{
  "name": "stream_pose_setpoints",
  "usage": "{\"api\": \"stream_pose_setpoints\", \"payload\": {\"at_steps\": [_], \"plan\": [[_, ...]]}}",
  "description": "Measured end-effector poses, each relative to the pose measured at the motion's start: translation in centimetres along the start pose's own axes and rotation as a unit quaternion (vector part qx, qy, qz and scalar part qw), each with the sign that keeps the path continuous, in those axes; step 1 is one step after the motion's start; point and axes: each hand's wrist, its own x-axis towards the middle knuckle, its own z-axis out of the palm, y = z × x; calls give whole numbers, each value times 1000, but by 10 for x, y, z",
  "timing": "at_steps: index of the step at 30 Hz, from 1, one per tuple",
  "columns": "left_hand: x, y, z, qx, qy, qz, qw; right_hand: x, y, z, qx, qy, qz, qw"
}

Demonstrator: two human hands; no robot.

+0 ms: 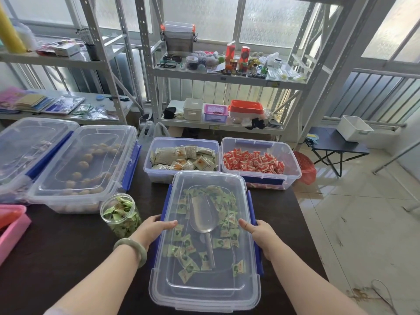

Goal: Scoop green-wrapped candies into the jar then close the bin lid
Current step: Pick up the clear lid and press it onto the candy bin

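Note:
A clear bin (205, 298) with blue side latches sits at the table's near edge, its clear lid (241, 264) lying on top. Through the lid I see green-wrapped candies (221, 243) and a metal scoop (202, 215) lying among them. My left hand (152, 230) grips the bin's left side at the blue latch, thumb on the lid. My right hand (259, 233) grips the right side the same way. A clear jar (120, 214), open at the top and filled with green-wrapped candies, stands just left of the bin.
Behind stand two open bins, one with pale packets (181, 158), one with red candies (254, 163). Two lidded bins (84, 167) sit at left, a pink box (11, 226) at the far left edge. Metal shelves stand behind the dark table (68, 253); tiled floor lies to the right.

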Motion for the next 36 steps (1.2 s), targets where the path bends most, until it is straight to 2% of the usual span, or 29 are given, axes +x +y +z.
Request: {"api": "stream_pose_setpoints", "payload": {"at_steps": [9, 14, 29, 36], "plan": [[-4, 3, 14, 9, 25, 20, 999, -3, -4, 14, -44, 26, -38, 998], [-8, 6, 22, 71, 40, 34, 996, -3, -5, 16, -46, 25, -36, 998], [-7, 6, 24, 93, 57, 34, 993, -1, -4, 18, -55, 42, -34, 997], [-6, 8, 29, 139, 75, 37, 987, 0, -4, 23, -82, 66, -41, 994]]}}
